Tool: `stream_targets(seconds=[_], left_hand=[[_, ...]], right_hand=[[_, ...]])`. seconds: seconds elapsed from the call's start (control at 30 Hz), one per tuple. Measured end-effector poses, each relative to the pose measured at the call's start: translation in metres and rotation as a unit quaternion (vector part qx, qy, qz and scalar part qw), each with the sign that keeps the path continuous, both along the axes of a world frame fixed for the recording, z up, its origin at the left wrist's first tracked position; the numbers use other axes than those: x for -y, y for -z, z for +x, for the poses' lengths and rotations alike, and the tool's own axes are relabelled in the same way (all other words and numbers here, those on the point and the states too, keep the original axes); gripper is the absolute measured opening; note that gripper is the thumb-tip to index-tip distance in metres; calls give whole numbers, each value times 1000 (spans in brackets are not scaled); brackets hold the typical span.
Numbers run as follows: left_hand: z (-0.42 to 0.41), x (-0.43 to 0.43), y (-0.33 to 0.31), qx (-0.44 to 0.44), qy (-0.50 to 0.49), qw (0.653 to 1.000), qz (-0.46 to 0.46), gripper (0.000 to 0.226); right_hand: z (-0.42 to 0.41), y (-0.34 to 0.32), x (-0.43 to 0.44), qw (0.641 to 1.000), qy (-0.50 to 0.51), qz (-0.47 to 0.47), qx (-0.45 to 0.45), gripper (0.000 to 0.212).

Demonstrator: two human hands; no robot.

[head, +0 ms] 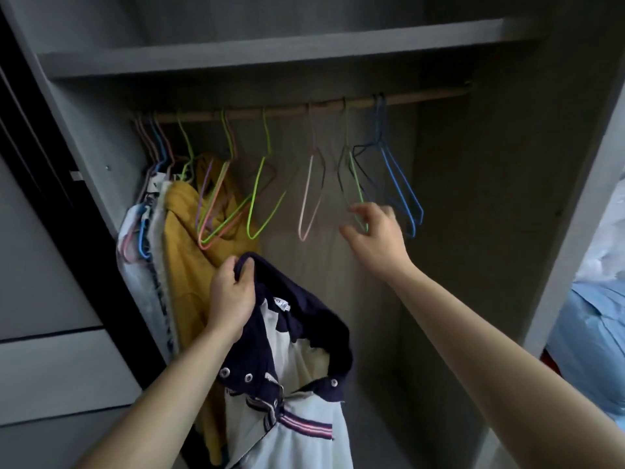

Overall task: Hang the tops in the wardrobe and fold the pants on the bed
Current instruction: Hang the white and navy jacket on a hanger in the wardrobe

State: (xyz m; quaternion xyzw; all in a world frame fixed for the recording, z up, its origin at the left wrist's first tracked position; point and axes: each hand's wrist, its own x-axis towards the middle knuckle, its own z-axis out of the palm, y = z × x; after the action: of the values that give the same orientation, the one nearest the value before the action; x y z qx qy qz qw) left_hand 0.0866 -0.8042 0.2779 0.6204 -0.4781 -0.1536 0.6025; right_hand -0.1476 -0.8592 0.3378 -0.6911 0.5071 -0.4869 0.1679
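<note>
- Navy-and-white top [294, 384] of soft fabric, with silver snap buttons and a pink-and-navy striped band, hangs low at the near centre, in front of the open grey wardrobe [270, 52].
- Its navy collar is bunched in the left hand [231, 296], whose fingers and thumb are curled tightly round the cloth. The rest of the garment drops below the wrist.
- The right hand [375, 238] is stretched up and farther in, to the right of the top. Its fingers are curled and its thumb is spread below them.
- The lower bend of a thin green wire hanger [355, 184] sits in the gap between that thumb and the fingers. Whether the hand actually clasps the wire cannot be told.
- That hanger hooks over a pale wooden rail [422, 96] running across the wardrobe beneath a grey shelf.
- Just right of it hang blue wire hangers [399, 184]. To its left hangs a pink wire hanger [309, 198], and farther left lime-green wire hangers [257, 198], all bare.
- At the left end of the rail a mustard-yellow garment [182, 238] hangs, with pale patterned clothes [138, 282] pressed against the wardrobe's left wall beside it.
- At the right edge, outside the wardrobe, lies light blue bedding [588, 333].
</note>
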Motion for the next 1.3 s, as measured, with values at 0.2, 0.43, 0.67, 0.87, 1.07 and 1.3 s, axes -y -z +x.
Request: stream_targets(seconds=[0.2,0.43,0.67,0.87,1.07,1.3], left_hand=[[18,28,11,-40,45,998,16,25],[30,52,20,-44,99,994,23,26],[25,64,24,-82,145,985,33,30],[17,73,27,-65,129,989,22,24],[0,77,42,-70,132,985,90,33],[-64,65,52,-137,201,946,215,59]], right_hand=[[27,-21,59,992,113,46,-7,86],[45,-5,102,985,114,126,25,32],[43,-9,98,989,116,18,86,36],[24,20,72,981,119,-38,147,29],[-1,94,22,975,124,-47,176,38],[-34,155,-45,976,57,-44,208,45]])
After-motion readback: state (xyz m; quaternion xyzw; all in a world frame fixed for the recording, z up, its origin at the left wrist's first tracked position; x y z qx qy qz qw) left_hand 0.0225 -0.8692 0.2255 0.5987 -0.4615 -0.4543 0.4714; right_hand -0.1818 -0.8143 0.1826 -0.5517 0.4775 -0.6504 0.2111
